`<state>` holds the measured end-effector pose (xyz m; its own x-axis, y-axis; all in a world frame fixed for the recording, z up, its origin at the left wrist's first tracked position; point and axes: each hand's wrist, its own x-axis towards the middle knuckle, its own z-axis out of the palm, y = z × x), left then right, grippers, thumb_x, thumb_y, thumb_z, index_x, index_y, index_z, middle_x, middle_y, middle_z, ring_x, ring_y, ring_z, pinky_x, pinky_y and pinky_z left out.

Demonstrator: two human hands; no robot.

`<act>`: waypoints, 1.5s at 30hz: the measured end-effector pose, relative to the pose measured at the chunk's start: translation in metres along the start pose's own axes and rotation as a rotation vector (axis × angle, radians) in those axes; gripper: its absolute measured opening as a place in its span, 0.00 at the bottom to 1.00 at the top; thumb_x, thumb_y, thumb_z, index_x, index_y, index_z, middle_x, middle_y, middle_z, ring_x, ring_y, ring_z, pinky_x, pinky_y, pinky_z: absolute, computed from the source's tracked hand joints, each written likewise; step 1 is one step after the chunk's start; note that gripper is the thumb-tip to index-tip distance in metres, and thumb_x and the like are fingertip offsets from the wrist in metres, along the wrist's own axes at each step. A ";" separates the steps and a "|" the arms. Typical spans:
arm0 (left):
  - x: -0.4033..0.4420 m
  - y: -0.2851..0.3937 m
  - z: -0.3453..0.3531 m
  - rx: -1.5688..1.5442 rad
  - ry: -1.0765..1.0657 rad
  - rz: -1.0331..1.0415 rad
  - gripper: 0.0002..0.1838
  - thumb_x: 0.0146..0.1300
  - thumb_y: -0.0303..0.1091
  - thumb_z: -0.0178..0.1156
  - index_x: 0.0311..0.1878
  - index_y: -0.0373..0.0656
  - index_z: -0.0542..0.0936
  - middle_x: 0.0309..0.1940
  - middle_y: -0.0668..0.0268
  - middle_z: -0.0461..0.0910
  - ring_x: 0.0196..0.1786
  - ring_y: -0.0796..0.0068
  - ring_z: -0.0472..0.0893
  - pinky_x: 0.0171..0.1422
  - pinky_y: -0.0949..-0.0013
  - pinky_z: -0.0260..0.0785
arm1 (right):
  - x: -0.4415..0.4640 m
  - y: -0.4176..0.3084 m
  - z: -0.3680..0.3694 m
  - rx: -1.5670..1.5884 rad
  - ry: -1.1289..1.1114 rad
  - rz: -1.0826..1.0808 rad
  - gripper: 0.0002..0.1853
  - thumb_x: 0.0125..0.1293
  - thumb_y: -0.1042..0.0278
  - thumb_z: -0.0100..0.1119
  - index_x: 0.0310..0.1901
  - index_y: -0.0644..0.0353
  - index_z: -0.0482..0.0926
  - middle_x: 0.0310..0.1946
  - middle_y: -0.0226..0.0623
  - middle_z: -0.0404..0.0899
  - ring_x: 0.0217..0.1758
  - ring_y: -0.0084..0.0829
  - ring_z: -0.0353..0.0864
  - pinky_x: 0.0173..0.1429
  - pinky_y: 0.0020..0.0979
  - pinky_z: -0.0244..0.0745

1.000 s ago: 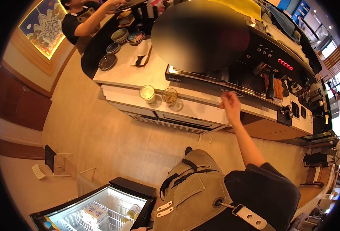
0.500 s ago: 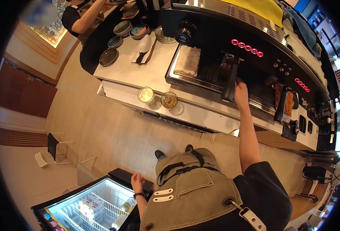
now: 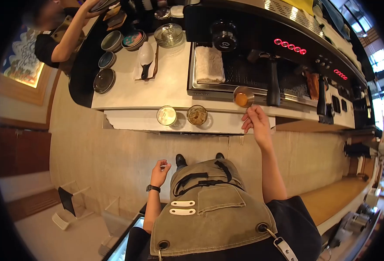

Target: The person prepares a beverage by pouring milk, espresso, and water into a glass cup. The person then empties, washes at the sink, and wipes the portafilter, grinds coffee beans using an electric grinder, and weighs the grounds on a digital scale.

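Observation:
My right hand (image 3: 257,122) is closed in a pinch at the near side of a small metal cup (image 3: 236,92) with brown coffee in it. The cup is over the front edge of the espresso machine (image 3: 248,41), left of a portafilter (image 3: 273,85) locked under it. To the left, on the counter's lower ledge, stand a glass with pale, milky contents (image 3: 166,115) and a glass with brown contents and ice-like lumps (image 3: 197,115). My left hand (image 3: 160,172) hangs in front of the apron, touching nothing, its fingers loosely bent and apart.
A folded cloth (image 3: 209,65) lies on the drip tray. Stacked dishes (image 3: 112,41), glass plates (image 3: 169,35) and a white scoop with a black handle (image 3: 145,58) occupy the counter's left part. Another person's arm (image 3: 72,37) reaches in at upper left. A lit fridge (image 3: 133,232) is below left.
My right hand has come out from under the machine, moving left and nearer with the metal cup. My left hand has risen from beside the fridge. The view has turned.

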<state>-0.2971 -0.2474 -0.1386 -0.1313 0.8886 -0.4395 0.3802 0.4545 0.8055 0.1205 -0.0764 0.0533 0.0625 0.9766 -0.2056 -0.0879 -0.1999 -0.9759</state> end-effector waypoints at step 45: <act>0.055 -0.241 -0.093 -0.407 0.007 -0.511 0.16 0.67 0.39 0.70 0.53 0.42 0.80 0.41 0.65 0.84 0.36 0.71 0.84 0.35 0.64 0.80 | 0.018 0.089 0.223 -0.378 0.028 -0.042 0.13 0.81 0.60 0.56 0.42 0.62 0.75 0.28 0.30 0.79 0.28 0.19 0.79 0.31 0.24 0.76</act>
<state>-0.4807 -0.3022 -0.3199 -0.2100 0.5539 -0.8056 -0.1087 0.8057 0.5823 -0.1083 -0.0587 -0.0208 0.0854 0.9832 -0.1616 0.2882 -0.1796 -0.9406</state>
